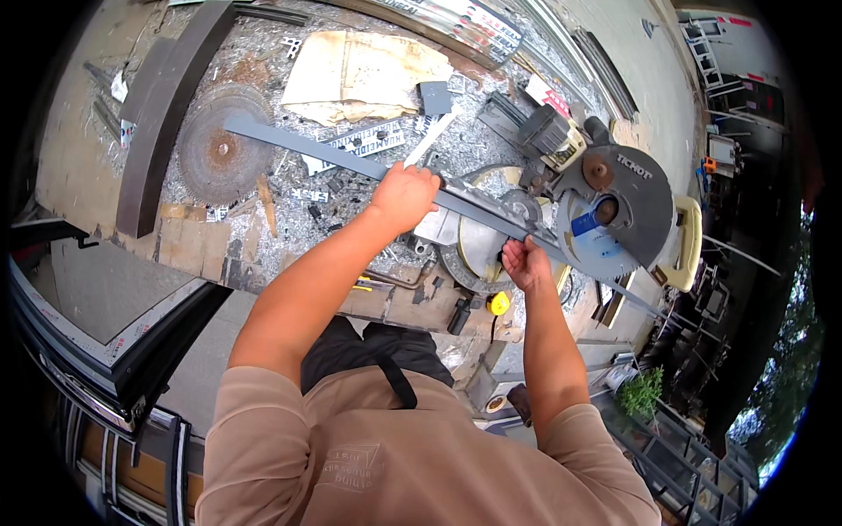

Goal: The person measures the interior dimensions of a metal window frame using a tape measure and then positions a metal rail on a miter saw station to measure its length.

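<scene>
A long grey metal profile (pixel 307 147) runs slantwise over the workbench and across the base of a miter saw (pixel 478 241). My left hand (pixel 406 197) is closed round it just left of the saw base. Further right, my right hand (pixel 524 263) has its fingers curled against the profile's near edge, close to the saw's large round blade (pixel 596 241). A dark knob shows beside those fingertips. The saw's grey guard and pale handle (pixel 688 244) stand to the right of my right hand. The profile's right end passes beneath the blade area, partly hidden.
A loose round saw blade (pixel 224 149) lies left, beside a dark brown beam (pixel 162 131). Metal shavings cover the bench around a stained cardboard sheet (pixel 360 74). Near the front edge sit a yellow tape measure (pixel 498 303) and a black cylinder (pixel 459 317). Black frames (pixel 114 351) stand lower left.
</scene>
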Tool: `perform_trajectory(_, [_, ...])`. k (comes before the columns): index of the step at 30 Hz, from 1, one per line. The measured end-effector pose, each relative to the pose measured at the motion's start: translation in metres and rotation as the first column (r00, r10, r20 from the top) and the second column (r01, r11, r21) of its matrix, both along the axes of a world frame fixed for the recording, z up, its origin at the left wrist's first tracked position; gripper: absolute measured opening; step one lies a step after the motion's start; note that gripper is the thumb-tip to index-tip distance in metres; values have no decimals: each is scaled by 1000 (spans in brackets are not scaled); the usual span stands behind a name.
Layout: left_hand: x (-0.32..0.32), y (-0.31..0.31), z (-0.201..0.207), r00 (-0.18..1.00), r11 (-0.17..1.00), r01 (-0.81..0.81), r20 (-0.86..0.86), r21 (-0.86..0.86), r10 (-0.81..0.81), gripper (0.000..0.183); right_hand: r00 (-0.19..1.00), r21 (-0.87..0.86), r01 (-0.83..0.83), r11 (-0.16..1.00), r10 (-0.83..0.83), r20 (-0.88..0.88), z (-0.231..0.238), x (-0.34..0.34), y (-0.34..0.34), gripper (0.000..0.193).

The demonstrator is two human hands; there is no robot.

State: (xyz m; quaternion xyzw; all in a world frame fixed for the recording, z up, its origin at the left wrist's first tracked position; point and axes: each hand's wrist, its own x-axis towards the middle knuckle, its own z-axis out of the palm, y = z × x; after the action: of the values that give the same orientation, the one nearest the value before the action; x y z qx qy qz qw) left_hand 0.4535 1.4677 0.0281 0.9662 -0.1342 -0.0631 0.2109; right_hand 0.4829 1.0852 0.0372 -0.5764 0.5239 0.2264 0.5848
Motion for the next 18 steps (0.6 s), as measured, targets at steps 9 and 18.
perform_trajectory(9, [11, -8, 10, 997, 998, 34, -68, 61, -30, 49, 999, 48, -29, 998, 28, 25, 5, -2, 13, 33])
perform_trajectory(18, [8, -29, 27, 999, 978, -16, -31, 210, 23, 51, 994, 44, -36, 998, 32, 106, -3, -8, 13, 37])
